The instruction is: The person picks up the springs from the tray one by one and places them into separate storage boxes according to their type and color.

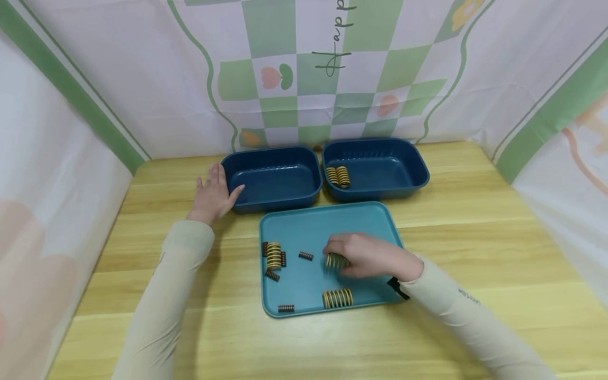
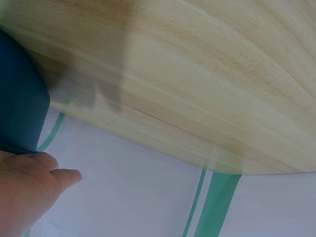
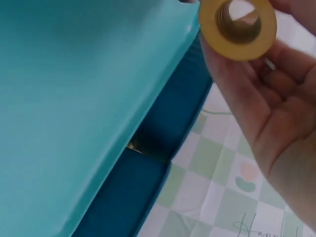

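Over the teal tray [image 1: 361,221], my right hand [image 1: 368,256] pinches a thick yellow coil spring [image 1: 336,260], slightly blurred. The right wrist view shows that spring [image 3: 238,29] end-on, with its hollow middle, between fingers and thumb. My left hand [image 1: 214,195] rests with straight fingers on the left rim of the left blue bin [image 1: 273,203]. In the tray, one yellow spring [image 1: 338,298] lies near the front edge and another yellow spring [image 1: 273,256] lies at the left among small dark springs. A lone small dark spring [image 1: 306,256] sits near the tray's middle.
Two yellow springs [image 1: 338,177] stand side by side in the left corner of the right blue bin [image 1: 380,194]. Both bins stand behind the tray on the wooden table [image 1: 475,237]. A patterned cloth [image 1: 313,116] hangs close behind them.
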`<state>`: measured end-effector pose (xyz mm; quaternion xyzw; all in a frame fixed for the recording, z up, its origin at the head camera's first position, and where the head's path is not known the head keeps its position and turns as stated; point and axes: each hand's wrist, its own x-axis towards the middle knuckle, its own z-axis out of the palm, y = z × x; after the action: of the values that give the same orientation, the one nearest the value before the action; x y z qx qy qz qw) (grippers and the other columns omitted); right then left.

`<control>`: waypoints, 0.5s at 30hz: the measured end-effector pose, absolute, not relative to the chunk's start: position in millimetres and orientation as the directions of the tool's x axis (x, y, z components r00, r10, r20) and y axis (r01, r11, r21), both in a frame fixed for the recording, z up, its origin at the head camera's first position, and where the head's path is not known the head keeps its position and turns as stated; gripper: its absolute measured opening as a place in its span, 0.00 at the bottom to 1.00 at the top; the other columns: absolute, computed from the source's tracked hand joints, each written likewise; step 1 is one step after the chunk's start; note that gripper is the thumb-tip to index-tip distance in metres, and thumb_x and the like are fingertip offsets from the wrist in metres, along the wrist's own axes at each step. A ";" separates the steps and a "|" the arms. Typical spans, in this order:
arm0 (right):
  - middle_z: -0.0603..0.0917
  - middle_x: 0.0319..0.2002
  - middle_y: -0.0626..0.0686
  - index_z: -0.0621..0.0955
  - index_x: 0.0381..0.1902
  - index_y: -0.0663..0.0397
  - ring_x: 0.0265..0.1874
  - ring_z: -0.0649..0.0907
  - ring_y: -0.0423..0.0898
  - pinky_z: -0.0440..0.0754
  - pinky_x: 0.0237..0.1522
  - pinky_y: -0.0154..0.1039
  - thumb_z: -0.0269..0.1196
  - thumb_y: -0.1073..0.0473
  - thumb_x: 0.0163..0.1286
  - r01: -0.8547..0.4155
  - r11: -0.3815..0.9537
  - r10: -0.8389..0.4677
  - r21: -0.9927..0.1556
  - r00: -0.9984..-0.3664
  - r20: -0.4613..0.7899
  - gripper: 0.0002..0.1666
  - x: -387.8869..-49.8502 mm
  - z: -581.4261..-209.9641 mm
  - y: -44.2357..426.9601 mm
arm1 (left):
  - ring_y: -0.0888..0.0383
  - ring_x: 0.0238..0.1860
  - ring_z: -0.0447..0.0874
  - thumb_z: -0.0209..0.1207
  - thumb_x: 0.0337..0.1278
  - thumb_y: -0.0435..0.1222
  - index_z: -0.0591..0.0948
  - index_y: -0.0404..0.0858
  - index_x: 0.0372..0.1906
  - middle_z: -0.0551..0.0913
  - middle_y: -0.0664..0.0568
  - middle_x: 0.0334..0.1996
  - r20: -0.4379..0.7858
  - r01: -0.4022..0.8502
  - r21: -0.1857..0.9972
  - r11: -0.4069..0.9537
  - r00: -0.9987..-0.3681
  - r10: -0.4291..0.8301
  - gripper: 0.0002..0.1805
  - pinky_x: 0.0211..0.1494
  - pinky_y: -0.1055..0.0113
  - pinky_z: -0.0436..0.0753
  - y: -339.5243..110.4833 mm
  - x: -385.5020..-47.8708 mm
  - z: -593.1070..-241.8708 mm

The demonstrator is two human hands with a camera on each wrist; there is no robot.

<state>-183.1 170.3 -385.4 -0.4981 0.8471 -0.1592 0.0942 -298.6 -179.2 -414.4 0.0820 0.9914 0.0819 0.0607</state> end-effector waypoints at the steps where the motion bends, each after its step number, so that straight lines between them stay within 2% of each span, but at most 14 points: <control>1: 0.81 0.41 0.52 0.80 0.46 0.61 0.40 0.81 0.45 0.81 0.41 0.40 0.69 0.68 0.49 -0.811 0.458 -0.867 -0.364 -0.498 0.019 0.23 -184.4 -383.1 170.8 | 0.40 0.73 0.35 0.30 0.69 0.60 0.38 0.23 0.71 0.37 0.32 0.72 -0.105 0.154 0.171 0.973 -0.979 0.174 0.47 0.69 0.41 0.42 -179.2 -298.7 -414.3; 8: 0.82 0.42 0.55 0.81 0.46 0.64 0.38 0.82 0.47 0.81 0.39 0.42 0.72 0.64 0.49 -0.769 0.535 -0.789 -0.350 -0.602 0.118 0.24 -197.6 -360.9 178.1 | 0.40 0.73 0.35 0.30 0.69 0.60 0.38 0.23 0.71 0.37 0.32 0.72 -0.102 0.163 0.169 0.972 -0.978 0.181 0.47 0.69 0.40 0.42 -179.0 -298.5 -414.6; 12: 0.82 0.41 0.55 0.81 0.47 0.64 0.35 0.81 0.46 0.81 0.35 0.40 0.72 0.65 0.49 -0.691 0.603 -0.706 -0.399 -0.695 0.136 0.25 -214.2 -343.0 186.9 | 0.40 0.73 0.34 0.30 0.69 0.60 0.38 0.23 0.71 0.37 0.32 0.72 -0.103 0.164 0.173 0.971 -0.978 0.184 0.47 0.69 0.40 0.41 -179.5 -298.2 -414.6; 15: 0.82 0.43 0.57 0.80 0.49 0.64 0.37 0.81 0.48 0.82 0.35 0.41 0.71 0.64 0.52 -0.613 0.646 -0.633 -0.456 -0.763 0.128 0.25 -230.8 -330.3 195.3 | 0.40 0.73 0.34 0.31 0.69 0.59 0.37 0.23 0.70 0.36 0.31 0.72 -0.102 0.164 0.187 0.969 -0.977 0.185 0.47 0.69 0.39 0.40 -179.5 -297.7 -413.8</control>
<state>-230.8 195.3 -330.3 -0.3435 0.9069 -0.2433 0.0213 -297.7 -179.5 -413.8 0.0881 0.9903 0.0891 0.0596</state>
